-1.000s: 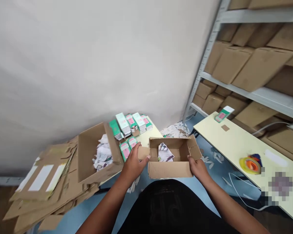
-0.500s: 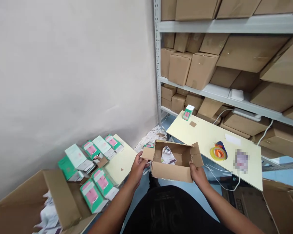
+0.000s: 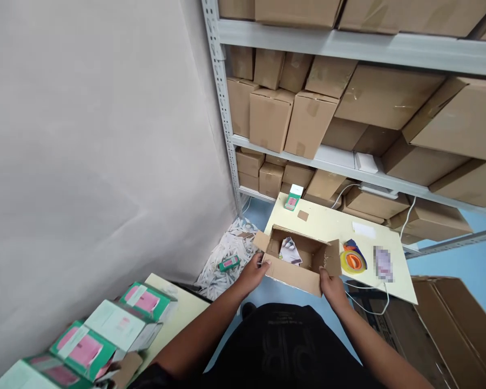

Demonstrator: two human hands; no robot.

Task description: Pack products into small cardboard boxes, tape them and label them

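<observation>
A small open cardboard box [image 3: 294, 274] is held in front of my body, its flaps folded outward. Inside it lies a piece of printed paper [image 3: 290, 252]. My left hand [image 3: 252, 274] grips the box's left front corner, thumb on the near flap. On the right side, my right hand [image 3: 332, 289] is closed around the front corner, with its thumb over the edge. The box is just off the near edge of the cream table [image 3: 403, 270], above the floor.
On the table are a green-and-white carton [image 3: 294, 198], a tape roll [image 3: 353, 262], a cardboard scrap [image 3: 303, 215] and a cable. Green cartons [image 3: 81, 348] cover the left table. Shredded paper [image 3: 214, 275] heaps by the wall. Shelves [image 3: 348, 48] hold cardboard boxes; a large carton [image 3: 457, 324] stands right.
My view has turned right. The box has moved towards the right table, and my left hand has shifted from its left flap to the front left corner.
</observation>
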